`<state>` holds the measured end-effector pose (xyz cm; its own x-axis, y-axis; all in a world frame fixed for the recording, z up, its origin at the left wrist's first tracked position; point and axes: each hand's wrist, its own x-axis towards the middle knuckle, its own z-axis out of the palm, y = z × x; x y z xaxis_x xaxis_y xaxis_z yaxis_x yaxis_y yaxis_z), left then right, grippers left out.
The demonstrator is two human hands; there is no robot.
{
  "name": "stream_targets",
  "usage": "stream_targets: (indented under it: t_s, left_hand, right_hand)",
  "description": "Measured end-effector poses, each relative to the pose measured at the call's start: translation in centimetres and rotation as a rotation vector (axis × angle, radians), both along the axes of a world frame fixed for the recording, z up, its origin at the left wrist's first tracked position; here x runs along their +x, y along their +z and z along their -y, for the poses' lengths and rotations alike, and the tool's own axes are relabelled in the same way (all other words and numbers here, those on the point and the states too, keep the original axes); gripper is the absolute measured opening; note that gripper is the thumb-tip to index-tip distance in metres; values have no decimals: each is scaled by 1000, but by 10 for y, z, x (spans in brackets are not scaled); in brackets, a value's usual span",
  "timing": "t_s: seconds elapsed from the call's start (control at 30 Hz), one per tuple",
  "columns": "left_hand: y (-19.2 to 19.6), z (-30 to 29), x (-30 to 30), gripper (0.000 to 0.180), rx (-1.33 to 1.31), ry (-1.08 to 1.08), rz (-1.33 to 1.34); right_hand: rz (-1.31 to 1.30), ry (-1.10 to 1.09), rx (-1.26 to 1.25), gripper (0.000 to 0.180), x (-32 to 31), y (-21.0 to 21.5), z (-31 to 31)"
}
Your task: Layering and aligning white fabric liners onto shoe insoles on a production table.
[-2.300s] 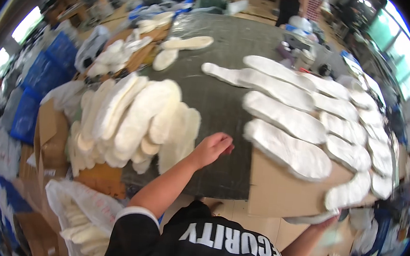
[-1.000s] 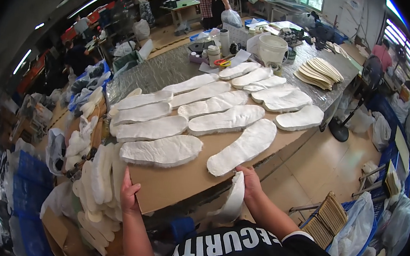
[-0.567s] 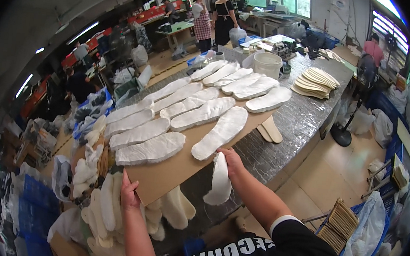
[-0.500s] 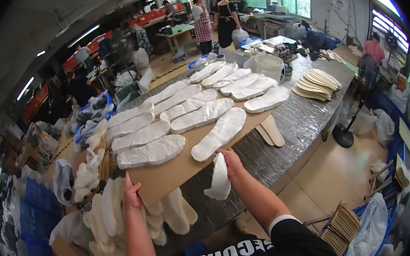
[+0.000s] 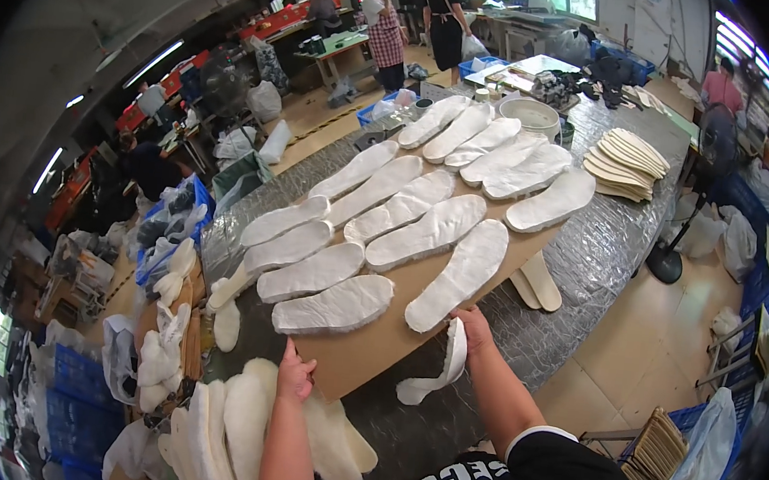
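A brown cardboard sheet [image 5: 350,362] bears several rows of fluffy white insoles [image 5: 427,232] above a silver-covered table. My left hand [image 5: 297,377] grips its near left corner, fingers partly hidden by the sheet. On the near right edge, my right hand [image 5: 476,329] is closed round the board. A curled white insole [image 5: 442,375] hangs from that same hand, below the edge. Under the board, more cream fleecy insoles [image 5: 252,412] lie piled by my left forearm. Two flat beige insoles [image 5: 538,281] rest on the table just beyond my right hand.
A stack of beige insoles [image 5: 626,164] and a white bucket [image 5: 530,117] stand farther along the table [image 5: 603,233]. Blue crates [image 5: 78,396] with bags are at the left. A black fan stand [image 5: 665,263] is on the floor at right. Several people work in the background.
The loaded cardboard sheet has moved to the right in view with both hands on it. The insole hanging from my right hand has swung and curled. More of the pile below shows.
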<state>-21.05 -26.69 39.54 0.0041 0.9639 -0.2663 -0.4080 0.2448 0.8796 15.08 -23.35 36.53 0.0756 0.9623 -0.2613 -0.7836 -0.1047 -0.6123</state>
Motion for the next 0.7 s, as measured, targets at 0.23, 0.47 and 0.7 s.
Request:
stream_targets:
  t_s: [0.23, 0.47, 0.7]
  left_hand:
    - [-41, -32, 21, 87, -44, -50, -58]
    - [-65, -46, 45, 82, -113, 86, -151]
    - [-79, -51, 46, 60, -213, 128, -461]
  right_hand:
    - [-23, -13, 27, 30, 24, -39, -32]
    - [127, 90, -30, 30, 43, -45, -59]
    - [161, 229, -310, 40, 52, -28, -42]
